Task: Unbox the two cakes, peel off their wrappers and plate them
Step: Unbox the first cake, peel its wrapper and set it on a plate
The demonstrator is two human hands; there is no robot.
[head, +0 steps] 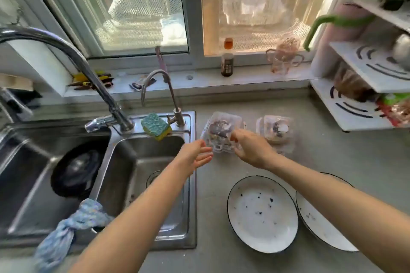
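Note:
Two clear plastic cake boxes stand on the grey counter behind the plates. The left box [221,131] is tilted toward me, and my right hand [250,147] grips its right side. My left hand [197,154] is open just left of that box, fingers spread, close to its lower edge. The right box [276,129] sits flat and closed with a small cake inside. Two white speckled plates with dark rims lie near the counter's front: the left plate [261,213] and the right plate [319,228], partly hidden by my right forearm.
A steel double sink [155,162] lies to the left, with a dark pan [75,173], a sponge [156,126], two taps and a blue cloth [66,228]. A brown bottle [227,60] and pink cup [284,57] stand on the sill. A white shelf rack [359,95] is at the right.

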